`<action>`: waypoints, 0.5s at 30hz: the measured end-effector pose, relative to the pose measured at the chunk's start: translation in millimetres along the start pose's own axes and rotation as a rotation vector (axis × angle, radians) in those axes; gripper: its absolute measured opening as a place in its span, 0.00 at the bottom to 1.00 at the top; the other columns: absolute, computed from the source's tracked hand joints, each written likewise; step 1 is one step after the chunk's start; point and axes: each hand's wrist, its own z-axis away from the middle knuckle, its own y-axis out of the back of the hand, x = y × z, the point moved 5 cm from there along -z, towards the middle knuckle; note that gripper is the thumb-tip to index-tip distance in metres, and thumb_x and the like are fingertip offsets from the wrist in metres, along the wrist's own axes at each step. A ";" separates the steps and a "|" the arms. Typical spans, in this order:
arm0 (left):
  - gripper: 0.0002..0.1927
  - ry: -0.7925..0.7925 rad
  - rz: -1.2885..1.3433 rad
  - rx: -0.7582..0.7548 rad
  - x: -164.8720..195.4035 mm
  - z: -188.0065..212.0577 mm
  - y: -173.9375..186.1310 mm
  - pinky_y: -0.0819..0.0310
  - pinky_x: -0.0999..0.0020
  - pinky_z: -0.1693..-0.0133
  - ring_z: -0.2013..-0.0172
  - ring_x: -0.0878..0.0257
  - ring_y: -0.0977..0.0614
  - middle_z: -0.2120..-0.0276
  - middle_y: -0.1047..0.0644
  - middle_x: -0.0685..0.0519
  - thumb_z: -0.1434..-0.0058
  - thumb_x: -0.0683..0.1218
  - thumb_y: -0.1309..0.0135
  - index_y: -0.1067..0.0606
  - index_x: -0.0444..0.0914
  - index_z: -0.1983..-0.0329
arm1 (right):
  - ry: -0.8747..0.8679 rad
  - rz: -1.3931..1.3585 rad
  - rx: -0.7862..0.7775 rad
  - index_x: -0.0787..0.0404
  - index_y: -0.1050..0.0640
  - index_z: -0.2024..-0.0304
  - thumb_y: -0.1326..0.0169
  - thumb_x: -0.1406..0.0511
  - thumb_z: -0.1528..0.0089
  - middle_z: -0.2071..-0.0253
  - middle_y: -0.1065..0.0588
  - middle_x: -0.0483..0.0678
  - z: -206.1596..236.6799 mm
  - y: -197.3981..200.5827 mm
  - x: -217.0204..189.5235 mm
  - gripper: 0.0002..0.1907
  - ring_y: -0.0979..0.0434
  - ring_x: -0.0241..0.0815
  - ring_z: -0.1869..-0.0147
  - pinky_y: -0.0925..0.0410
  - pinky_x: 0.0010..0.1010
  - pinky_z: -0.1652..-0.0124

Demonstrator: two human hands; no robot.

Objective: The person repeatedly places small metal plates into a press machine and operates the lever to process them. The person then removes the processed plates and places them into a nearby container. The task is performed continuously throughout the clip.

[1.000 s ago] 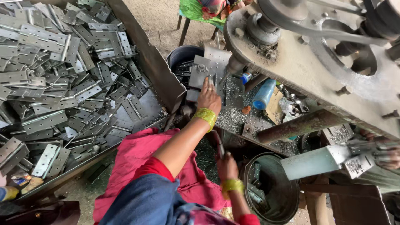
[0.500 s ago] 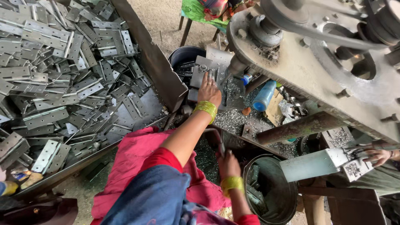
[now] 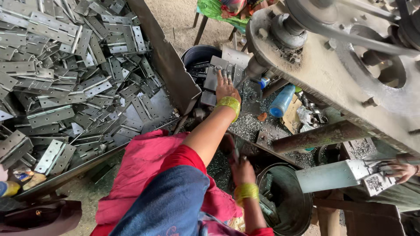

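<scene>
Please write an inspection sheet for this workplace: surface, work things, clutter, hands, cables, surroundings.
Surface: machine bed covered with grey metal filings.
Work things: flat metal plates standing at the press; a dark lever near the lap.
Clutter: blue bottle, crumpled paper, dark bucket with metal pieces.
Hands: left hand flat on the plates, fingers spread; right hand closed around the lever; yellow bangles on both wrists.
Cables: nothing seen; a drive belt runs over the machine wheel.
Surroundings: large bin heaped with metal hinges; another person's hand at the right edge; green stool behind.
</scene>
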 end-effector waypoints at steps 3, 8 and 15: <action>0.27 0.019 0.015 0.043 9.3 -6.9 -5.6 0.86 0.38 0.32 0.24 0.43 0.58 0.23 0.51 0.49 0.26 0.51 0.72 0.37 0.44 0.27 | -0.032 -0.044 -0.006 0.60 0.24 0.48 0.46 0.46 0.41 0.53 0.21 0.66 11.8 -13.9 3.2 0.30 0.23 0.68 0.45 0.31 0.54 0.48; 0.30 0.042 0.048 0.111 0.9 -1.5 -6.4 0.86 0.37 0.33 0.25 0.42 0.56 0.24 0.47 0.46 0.27 0.54 0.70 0.39 0.38 0.26 | -0.052 0.020 -0.069 0.60 0.22 0.49 0.45 0.45 0.41 0.52 0.22 0.66 -3.6 11.7 1.2 0.29 0.25 0.67 0.43 0.32 0.53 0.46; 0.27 -0.039 0.028 0.015 1.1 6.1 -2.4 0.86 0.35 0.33 0.24 0.44 0.58 0.23 0.51 0.46 0.28 0.53 0.67 0.36 0.40 0.28 | 0.051 0.016 -0.013 0.63 0.21 0.53 0.46 0.48 0.41 0.55 0.22 0.68 -14.7 -6.8 7.7 0.27 0.22 0.70 0.47 0.30 0.54 0.49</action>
